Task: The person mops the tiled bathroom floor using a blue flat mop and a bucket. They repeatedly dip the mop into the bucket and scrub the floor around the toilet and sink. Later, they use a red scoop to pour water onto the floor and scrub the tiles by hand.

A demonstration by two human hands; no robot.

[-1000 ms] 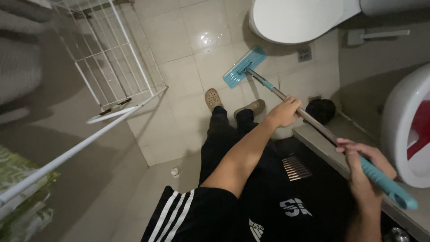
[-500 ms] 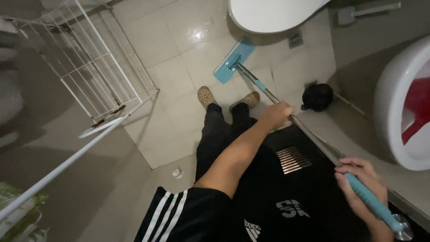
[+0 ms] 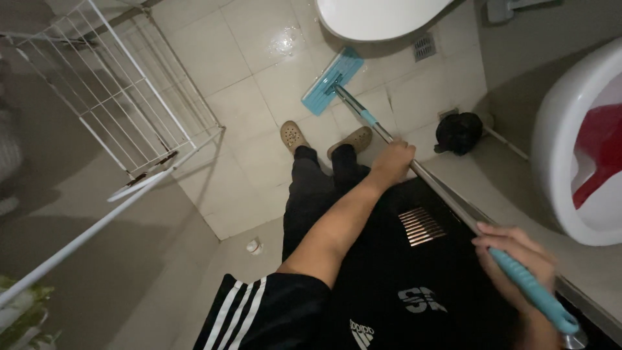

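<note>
Hands grip our long silver metal mop with flat blue head [image 3: 332,80] near the white toilet [image 3: 382,16]: left hand [image 3: 391,162] mid-pole, right hand [image 3: 515,256] wrapped on the blue handle; it seems light and stiff.

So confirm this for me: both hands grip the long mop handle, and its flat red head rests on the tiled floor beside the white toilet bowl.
Wrong colour: in the head view the flat mop head is light blue. Left hand and right hand grip the long mop handle; the head rests on the tiled floor beside the white toilet bowl.
</note>
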